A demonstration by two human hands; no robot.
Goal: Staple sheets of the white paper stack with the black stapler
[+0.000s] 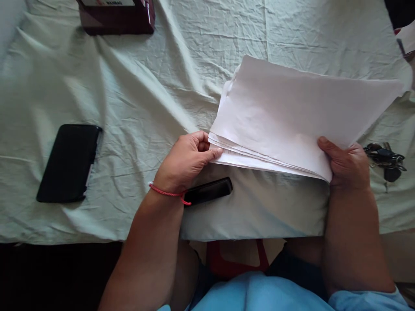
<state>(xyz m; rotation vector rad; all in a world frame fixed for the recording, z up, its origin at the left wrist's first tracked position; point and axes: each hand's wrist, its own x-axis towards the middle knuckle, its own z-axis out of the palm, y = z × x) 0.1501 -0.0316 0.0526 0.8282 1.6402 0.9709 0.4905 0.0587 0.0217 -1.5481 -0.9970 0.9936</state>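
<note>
A stack of white paper sheets (292, 108) is held over the cloth-covered table, its top face blank. My left hand (186, 160) pinches the stack's lower left corner, thumb on top, where several sheet edges fan apart and faint print shows on a lower one. At the right end my right hand (348, 164) grips the near edge, thumb on top and fingers hidden beneath. Just below my left wrist lies a slim black object (210, 191), possibly a stapler or case, partly hidden by the wrist.
On the light table cloth (136, 142), a black phone (68, 164) lies at the left. A dark maroon box-like device (116, 19) stands at the back left. A bunch of keys (387, 160) rests beyond my right hand. The table's front edge runs below my forearms.
</note>
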